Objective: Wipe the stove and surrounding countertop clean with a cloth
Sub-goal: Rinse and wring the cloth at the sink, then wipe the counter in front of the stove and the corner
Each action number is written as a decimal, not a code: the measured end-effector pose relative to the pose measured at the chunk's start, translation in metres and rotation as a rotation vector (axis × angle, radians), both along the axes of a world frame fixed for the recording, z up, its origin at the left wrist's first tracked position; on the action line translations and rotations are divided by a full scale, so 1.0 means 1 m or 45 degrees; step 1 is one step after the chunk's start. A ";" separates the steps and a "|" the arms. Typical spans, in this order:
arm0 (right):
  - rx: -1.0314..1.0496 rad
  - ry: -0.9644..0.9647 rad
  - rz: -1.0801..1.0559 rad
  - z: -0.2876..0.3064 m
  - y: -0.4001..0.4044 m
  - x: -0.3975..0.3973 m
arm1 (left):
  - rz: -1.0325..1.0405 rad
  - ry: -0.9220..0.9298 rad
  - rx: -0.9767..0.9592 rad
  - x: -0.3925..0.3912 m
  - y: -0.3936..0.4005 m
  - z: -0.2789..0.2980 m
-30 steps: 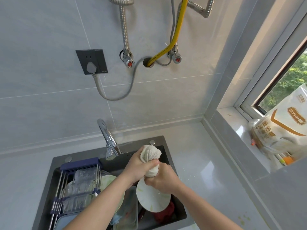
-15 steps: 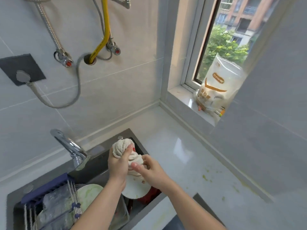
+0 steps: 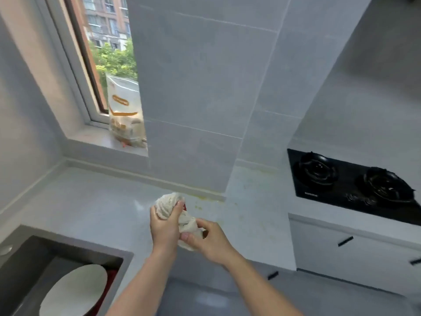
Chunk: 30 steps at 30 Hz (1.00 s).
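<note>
The left hand grips the upper bunch of a twisted off-white cloth, fingers curled round it; the right hand pinches its lower end. The cloth's long axis runs from upper left to lower right, above the pale grey bench near its front edge. Bare bench spreads left towards the dark sink and right towards the black two-burner glass stove, well apart. Yellowish stains lie by the wall corner.
</note>
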State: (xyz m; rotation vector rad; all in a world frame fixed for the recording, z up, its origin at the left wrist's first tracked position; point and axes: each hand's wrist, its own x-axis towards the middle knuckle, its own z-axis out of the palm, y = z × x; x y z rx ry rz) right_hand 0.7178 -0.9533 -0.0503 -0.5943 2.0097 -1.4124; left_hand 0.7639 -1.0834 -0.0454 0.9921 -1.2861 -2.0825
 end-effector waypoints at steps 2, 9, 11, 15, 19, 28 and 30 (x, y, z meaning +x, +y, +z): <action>-0.040 0.004 -0.098 0.002 0.033 -0.009 | -0.077 0.002 -0.022 -0.018 0.027 0.003; -0.107 0.049 -0.359 0.006 0.170 -0.059 | -0.342 0.009 -0.169 -0.097 0.163 0.017; -0.103 0.040 -0.417 0.003 0.218 -0.076 | -0.397 0.002 -0.192 -0.120 0.211 0.015; -0.118 -0.002 -0.466 -0.006 0.309 -0.115 | -0.511 -0.030 -0.196 -0.167 0.301 0.005; -0.062 0.011 -0.482 -0.014 0.385 -0.156 | -0.552 -0.037 -0.150 -0.209 0.376 -0.004; 0.059 0.052 -0.478 -0.053 0.448 -0.235 | -0.472 -0.256 -0.053 -0.284 0.441 -0.032; 0.059 0.023 -0.489 -0.064 0.452 -0.257 | -0.410 -0.321 0.035 -0.309 0.441 -0.050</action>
